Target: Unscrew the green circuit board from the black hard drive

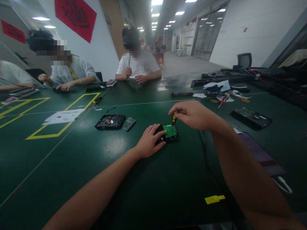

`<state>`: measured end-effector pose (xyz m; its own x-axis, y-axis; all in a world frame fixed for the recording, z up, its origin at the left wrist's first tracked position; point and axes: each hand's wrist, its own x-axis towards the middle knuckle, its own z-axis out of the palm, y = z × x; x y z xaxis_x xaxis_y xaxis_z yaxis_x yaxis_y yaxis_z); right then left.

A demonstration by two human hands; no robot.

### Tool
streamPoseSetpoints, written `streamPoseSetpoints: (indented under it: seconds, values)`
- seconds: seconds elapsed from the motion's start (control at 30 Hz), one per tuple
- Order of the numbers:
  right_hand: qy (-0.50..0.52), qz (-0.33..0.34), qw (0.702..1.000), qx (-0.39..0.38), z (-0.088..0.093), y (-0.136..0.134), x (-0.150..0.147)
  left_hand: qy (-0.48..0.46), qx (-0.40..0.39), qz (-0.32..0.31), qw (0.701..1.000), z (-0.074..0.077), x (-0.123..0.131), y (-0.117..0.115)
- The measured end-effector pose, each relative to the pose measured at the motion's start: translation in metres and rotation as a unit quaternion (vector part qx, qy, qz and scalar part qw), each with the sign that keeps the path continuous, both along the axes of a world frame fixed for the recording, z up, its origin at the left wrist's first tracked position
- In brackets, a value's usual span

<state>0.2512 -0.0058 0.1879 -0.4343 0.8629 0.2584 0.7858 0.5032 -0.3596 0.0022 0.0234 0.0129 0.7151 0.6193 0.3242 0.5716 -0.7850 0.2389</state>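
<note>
A black hard drive (pixel 176 138) with a green circuit board (pixel 169 130) facing up lies flat on the table in front of me. My left hand (pixel 150 141) grips its left end, with the index finger over the board and the thumb along the near edge. Above the drive, my right hand (pixel 189 113) pinches a yellow and black screwdriver (pixel 174 118). The screwdriver stands nearly upright with its tip down at the board; whether it sits in a screw is too small to tell. Left of the drive are a loose circuit board (pixel 129 124) and another hard drive (pixel 110 122).
A third drive (pixel 251 117) and a tablet-like device (pixel 261 153) lie to the right, with a cable (pixel 205 150) nearby. Tools and cloth (pixel 217 85) are at the back right. Another screwdriver (pixel 98 98) lies by yellow tape. Co-workers sit across the table.
</note>
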Motion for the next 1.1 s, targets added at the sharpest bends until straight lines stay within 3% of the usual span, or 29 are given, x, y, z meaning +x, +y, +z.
streamPoseSetpoints:
  seconds: [0.27,1.1]
  values:
    - [0.014,-0.04,0.999,0.014,-0.0059,0.0056,-0.0012,0.007,-0.002,0.001,1.0,-0.0031,-0.0006,0.0015]
    - [0.026,0.026,0.999,-0.014,-0.0014,-0.0016,-0.0048,0.0,0.001,0.0,1.0,-0.0018,-0.0012,0.0008]
